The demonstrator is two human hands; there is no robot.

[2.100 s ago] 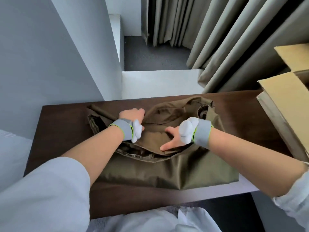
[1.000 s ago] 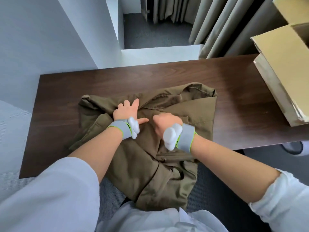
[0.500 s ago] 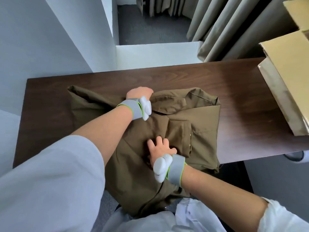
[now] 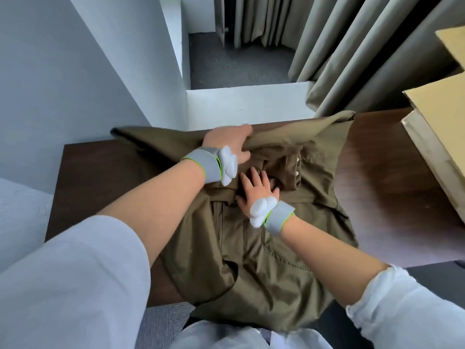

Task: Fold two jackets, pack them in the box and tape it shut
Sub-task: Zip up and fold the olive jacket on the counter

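Jacket (image 4: pixel 251 248), olive and creased, lay across the table (image 4: pixel 392 197), hem over its near edge. Left hand (image 4: pixel 230 144) gripped a raised fold; right hand (image 4: pixel 256 188) pressed flat on it.

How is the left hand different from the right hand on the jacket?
The left hand curls round a fold of the olive jacket, holding it up; the right hand lies flat, fingers spread, pressing the jacket down. The left hand reaches farther across the table than the right hand. Both wear a grey wristband.
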